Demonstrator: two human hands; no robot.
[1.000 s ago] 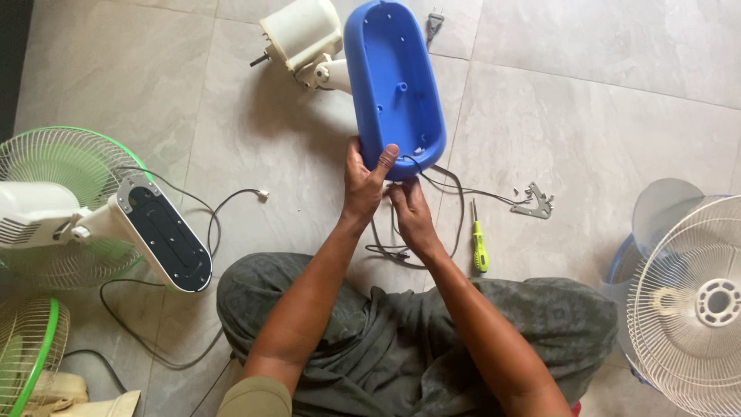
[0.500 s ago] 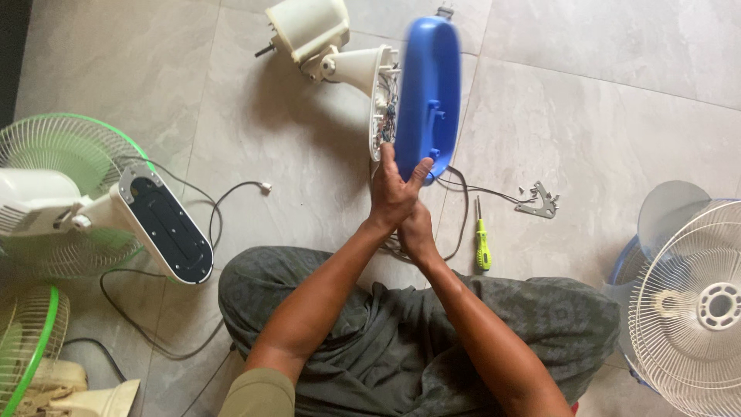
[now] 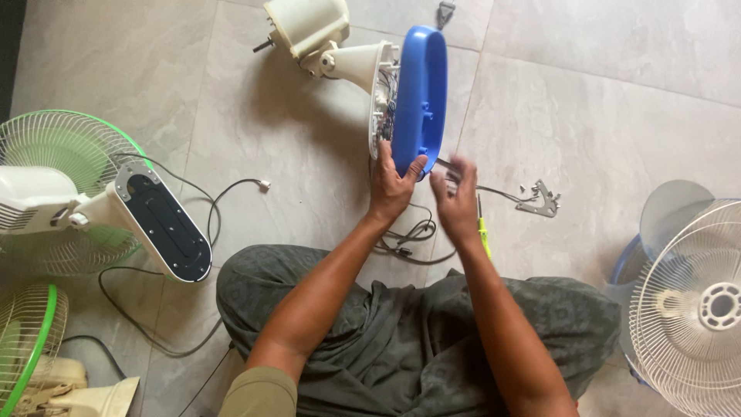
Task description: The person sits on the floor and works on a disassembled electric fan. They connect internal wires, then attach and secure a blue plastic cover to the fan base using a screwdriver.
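R hand [image 3: 455,202] now off glossy oval cover [image 3: 421,96]

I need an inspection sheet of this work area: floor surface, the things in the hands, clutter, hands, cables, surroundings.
Surface: grey tiled floor, person sitting on it.
Things in hand: blue fan base cover on edge beside the cream fan body; wiring shows between them.
Clutter: yellow-green screwdriver; metal bracket.
Hands: left hand grips the cover's lower end; right hand open, blurred, just beside it.
Cables: dark cord under the hands; another cord with white plug.
Surroundings: green-grilled fan lying left; white fan grille right.
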